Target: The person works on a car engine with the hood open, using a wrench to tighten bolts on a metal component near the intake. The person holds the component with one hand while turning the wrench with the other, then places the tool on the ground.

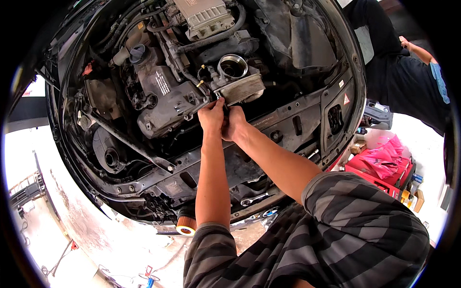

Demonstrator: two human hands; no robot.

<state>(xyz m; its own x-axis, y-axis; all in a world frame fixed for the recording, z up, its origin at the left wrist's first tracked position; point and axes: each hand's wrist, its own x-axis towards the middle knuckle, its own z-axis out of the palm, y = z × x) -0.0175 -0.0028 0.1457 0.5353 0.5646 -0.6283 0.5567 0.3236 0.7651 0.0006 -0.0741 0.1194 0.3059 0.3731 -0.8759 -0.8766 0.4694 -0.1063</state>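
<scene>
Both my hands are down in an open engine bay, close together in front of an oil filter housing (234,67) with an open round top and a finned metal cooler block (242,90) below. My left hand (211,117) is closed, its thumb and finger at a small metal piece (219,94) beside the block. My right hand (234,124) is closed just to its right, round something dark that the fingers mostly hide. To the left of my hands lies the black engine cover (165,96) with its oil filler cap (139,54).
An orange filter cartridge (186,224) and a ratchet wrench (254,198) lie along the car's front edge. The front crossmember (283,126) runs beneath my forearms. At the right, a person in dark clothes (401,72) is beside the car, near a red tool cart (374,175) with pink cloth on it.
</scene>
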